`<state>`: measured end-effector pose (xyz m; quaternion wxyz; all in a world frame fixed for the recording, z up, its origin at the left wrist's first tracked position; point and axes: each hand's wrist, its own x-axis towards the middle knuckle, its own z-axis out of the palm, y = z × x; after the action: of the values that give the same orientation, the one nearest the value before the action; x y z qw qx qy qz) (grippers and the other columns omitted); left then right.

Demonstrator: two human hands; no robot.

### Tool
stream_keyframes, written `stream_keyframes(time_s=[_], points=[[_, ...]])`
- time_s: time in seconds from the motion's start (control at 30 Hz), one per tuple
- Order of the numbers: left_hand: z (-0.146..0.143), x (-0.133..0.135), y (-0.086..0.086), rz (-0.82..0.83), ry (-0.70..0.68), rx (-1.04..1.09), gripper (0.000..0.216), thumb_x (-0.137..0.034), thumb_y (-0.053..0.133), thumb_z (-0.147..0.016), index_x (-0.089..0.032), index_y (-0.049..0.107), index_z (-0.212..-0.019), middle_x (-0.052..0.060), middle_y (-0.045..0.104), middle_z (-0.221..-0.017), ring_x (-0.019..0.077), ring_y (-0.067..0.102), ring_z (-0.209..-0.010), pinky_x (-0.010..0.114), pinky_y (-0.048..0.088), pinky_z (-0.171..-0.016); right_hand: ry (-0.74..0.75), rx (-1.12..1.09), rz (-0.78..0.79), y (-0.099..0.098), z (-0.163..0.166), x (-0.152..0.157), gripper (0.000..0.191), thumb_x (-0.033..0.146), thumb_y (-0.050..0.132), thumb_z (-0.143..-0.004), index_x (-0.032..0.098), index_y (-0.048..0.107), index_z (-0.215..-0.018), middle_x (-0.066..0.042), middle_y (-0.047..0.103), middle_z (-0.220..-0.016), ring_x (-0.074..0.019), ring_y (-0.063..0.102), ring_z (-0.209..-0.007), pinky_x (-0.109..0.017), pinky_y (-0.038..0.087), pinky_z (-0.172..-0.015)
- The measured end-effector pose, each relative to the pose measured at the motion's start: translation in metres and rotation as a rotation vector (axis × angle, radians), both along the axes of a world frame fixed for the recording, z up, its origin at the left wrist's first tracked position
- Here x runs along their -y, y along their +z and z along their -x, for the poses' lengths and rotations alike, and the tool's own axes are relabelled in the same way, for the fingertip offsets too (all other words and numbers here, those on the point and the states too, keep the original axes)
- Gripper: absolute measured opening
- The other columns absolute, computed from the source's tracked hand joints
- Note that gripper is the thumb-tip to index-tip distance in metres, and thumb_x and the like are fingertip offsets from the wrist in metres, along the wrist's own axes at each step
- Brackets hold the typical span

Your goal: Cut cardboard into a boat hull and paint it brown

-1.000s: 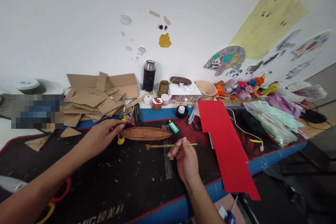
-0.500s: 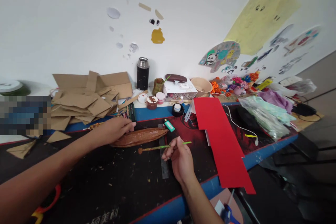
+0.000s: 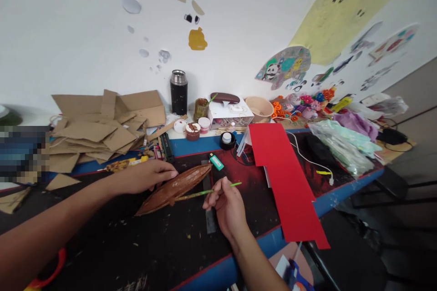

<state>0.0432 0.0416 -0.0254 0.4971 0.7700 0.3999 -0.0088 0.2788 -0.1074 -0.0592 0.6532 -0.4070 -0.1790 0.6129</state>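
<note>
A long, narrow boat-shaped piece [image 3: 182, 185], coated in glossy brown, lies slanted on the dark mat. At its far edge my left hand [image 3: 157, 175] grips it, with the thumb on the rim and the other fingertips partly hidden. My right hand [image 3: 227, 204] is closed around a paintbrush [image 3: 193, 195] with a green handle. The brush's brown bristle end points left and appears to meet the near edge of the boat-shaped piece; firm contact is hard to confirm. Under the brush and beside my right fingers lies a dark ruler [image 3: 211, 220].
An open jar of brown paint [image 3: 193, 132] stands behind, near a black thermos [image 3: 179, 93] and a white box [image 3: 230, 113]. Cardboard scraps [image 3: 92, 129] are piled at left. Red card [image 3: 287, 182] hangs over the front edge at right. A green-and-white USB stick-like item [image 3: 216, 162] lies nearby.
The boat-shaped piece has turned, its left end swinging toward me. Its near edge now comes up to the brush tip, which was apart from it before. The view has shifted slightly.
</note>
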Motion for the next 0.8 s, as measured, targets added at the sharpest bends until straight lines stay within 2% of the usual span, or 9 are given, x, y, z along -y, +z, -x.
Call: stream_keyframes(time_s=[0.17, 0.33, 0.5, 0.63, 0.8], points=[[0.001, 0.0, -0.011, 0.058, 0.021, -0.011, 0.06, -0.076, 0.046, -0.094, -0.024, 0.076, -0.102, 0.005, 0.074, -0.082, 0.0208, 0.068, -0.065, 0.03, 0.056, -0.06, 0.044, -0.086, 0.036, 0.0, 0.02, -0.011, 0.054, 0.068, 0.085, -0.084, 0.02, 0.063, -0.073, 0.004, 0.059, -0.047, -0.0166, 0.065, -0.044, -0.022, 0.046, -0.042], [-0.004, 0.003, -0.009, 0.146, 0.046, 0.056, 0.059, -0.079, 0.053, -0.088, -0.023, 0.071, -0.095, 0.005, 0.075, -0.088, 0.0219, 0.072, -0.068, 0.03, 0.057, -0.056, 0.055, -0.181, 0.094, -0.01, 0.039, -0.023, 0.059, 0.071, 0.09, -0.075, 0.021, 0.059, -0.071, 0.008, 0.05, -0.043, -0.013, 0.056, -0.039, -0.021, 0.043, -0.04], [-0.01, 0.009, -0.006, 0.214, 0.056, 0.092, 0.063, -0.083, 0.057, -0.083, -0.021, 0.067, -0.09, 0.003, 0.071, -0.075, 0.0214, 0.071, -0.064, 0.03, 0.057, -0.057, 0.044, -0.212, 0.14, -0.009, 0.048, -0.028, 0.061, 0.07, 0.095, -0.066, 0.021, 0.059, -0.072, 0.009, 0.05, -0.043, -0.012, 0.054, -0.038, -0.021, 0.042, -0.04], [-0.013, 0.013, -0.011, 0.231, 0.095, 0.122, 0.065, -0.084, 0.059, -0.08, -0.02, 0.068, -0.09, 0.002, 0.067, -0.069, 0.0221, 0.068, -0.061, 0.031, 0.056, -0.055, 0.037, -0.207, 0.126, -0.005, 0.048, -0.029, 0.061, 0.069, 0.096, -0.066, 0.021, 0.059, -0.071, 0.009, 0.05, -0.044, -0.011, 0.052, -0.037, -0.02, 0.039, -0.038], [-0.015, 0.023, -0.018, 0.21, 0.162, 0.199, 0.055, -0.076, 0.063, -0.082, -0.022, 0.07, -0.084, 0.001, 0.067, -0.07, 0.0209, 0.066, -0.059, 0.03, 0.053, -0.054, 0.044, -0.219, 0.119, -0.004, 0.046, -0.029, 0.061, 0.068, 0.096, -0.067, 0.021, 0.058, -0.07, 0.01, 0.048, -0.043, -0.0098, 0.048, -0.034, -0.019, 0.034, -0.035]])
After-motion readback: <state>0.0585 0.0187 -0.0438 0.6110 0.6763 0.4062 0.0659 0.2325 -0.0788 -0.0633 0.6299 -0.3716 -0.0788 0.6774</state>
